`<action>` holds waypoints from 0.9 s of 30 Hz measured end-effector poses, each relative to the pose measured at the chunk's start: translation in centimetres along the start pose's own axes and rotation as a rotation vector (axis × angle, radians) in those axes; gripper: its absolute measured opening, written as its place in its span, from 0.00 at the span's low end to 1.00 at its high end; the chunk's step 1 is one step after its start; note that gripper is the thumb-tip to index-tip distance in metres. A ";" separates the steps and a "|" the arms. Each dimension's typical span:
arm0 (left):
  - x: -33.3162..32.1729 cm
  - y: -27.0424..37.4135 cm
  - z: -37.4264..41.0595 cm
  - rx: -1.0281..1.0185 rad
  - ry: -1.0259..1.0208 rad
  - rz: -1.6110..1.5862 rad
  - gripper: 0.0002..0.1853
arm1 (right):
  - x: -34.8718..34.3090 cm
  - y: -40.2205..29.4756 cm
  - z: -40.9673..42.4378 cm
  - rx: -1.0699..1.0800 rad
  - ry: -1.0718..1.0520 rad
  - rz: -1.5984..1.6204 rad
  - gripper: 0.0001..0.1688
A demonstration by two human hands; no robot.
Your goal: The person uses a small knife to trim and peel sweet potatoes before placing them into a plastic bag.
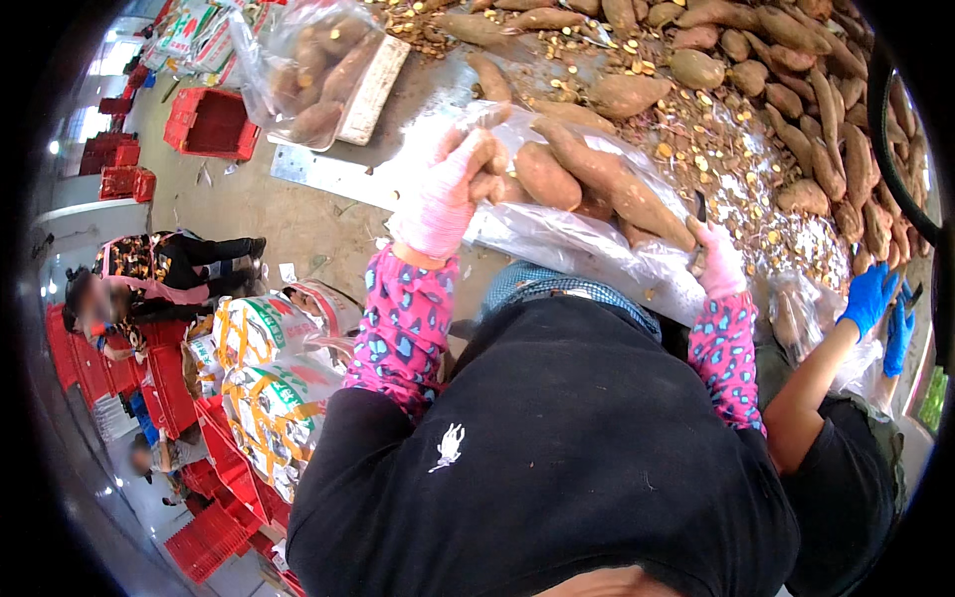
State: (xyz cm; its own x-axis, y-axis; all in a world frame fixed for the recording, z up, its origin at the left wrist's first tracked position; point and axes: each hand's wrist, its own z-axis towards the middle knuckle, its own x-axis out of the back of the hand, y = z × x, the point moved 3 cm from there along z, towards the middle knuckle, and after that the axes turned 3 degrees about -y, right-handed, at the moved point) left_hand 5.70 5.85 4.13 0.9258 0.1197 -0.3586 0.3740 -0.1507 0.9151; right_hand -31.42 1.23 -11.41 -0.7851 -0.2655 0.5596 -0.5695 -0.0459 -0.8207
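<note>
My left hand, in a pink glove with bare fingertips, is curled at the left edge of a clear plastic bag; the overexposed glare hides the exact grip. Several sweet potatoes lie in the bag, among them a long sweet potato slanting down to the right. At that tuber's lower right end is my right hand, also pink-gloved, with a small dark-bladed knife pointing up from its fingers. The bag rests on the near edge of the work surface, in front of my body.
Loose sweet potatoes and cut slices cover the surface beyond. A filled bag sits on a white scale or tray at upper left. Red crates and printed sacks stand left. At right, a co-worker's blue-gloved hands are near another bag.
</note>
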 end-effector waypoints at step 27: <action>0.6 6.0 0.5 0.181 -0.165 -0.088 0.26 | 9.5 -15.6 5.2 -0.165 0.091 -0.250 0.16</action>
State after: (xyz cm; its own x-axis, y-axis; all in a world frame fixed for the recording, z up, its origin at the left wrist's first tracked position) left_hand 8.50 4.48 9.33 0.8804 -0.0199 -0.4739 0.4431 -0.3220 0.8366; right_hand -28.70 -5.59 6.13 -0.6303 -0.1780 0.7556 -0.7735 0.0605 -0.6310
